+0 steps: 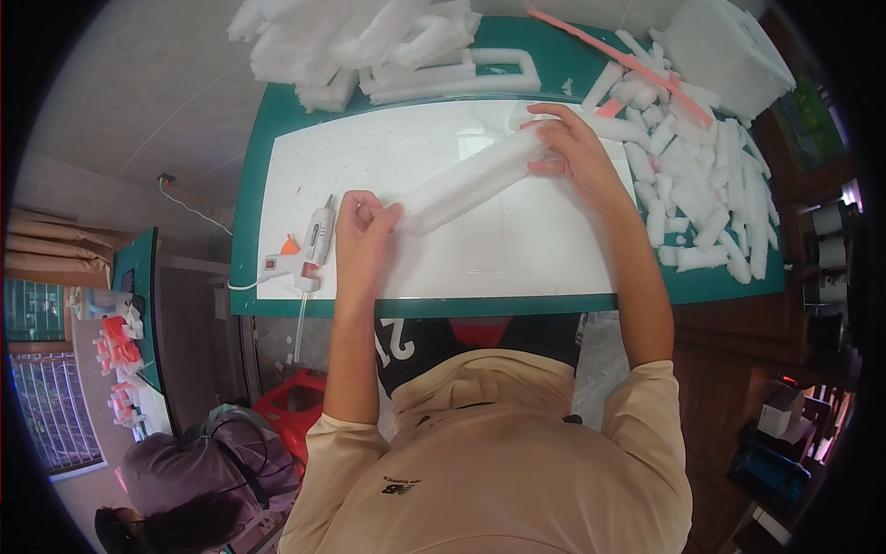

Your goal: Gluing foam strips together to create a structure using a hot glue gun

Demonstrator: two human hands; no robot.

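While the left hand (363, 222) grips the lower-left end of a white foam strip (475, 182), the right hand (580, 155) grasps its upper-right end; the strip slants over a white board (517, 249) on the green table (452, 308), right of a glue gun (317, 238).

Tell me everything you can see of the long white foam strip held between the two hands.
The white foam strip is long, narrow and straight, slightly translucent, with a finely textured surface that looks like soft packing foam. It slants over the white board, its left end nearer the wearer. The left hand grips that end; the right hand holds the far end between thumb and fingers. Whether it touches the board is unclear.
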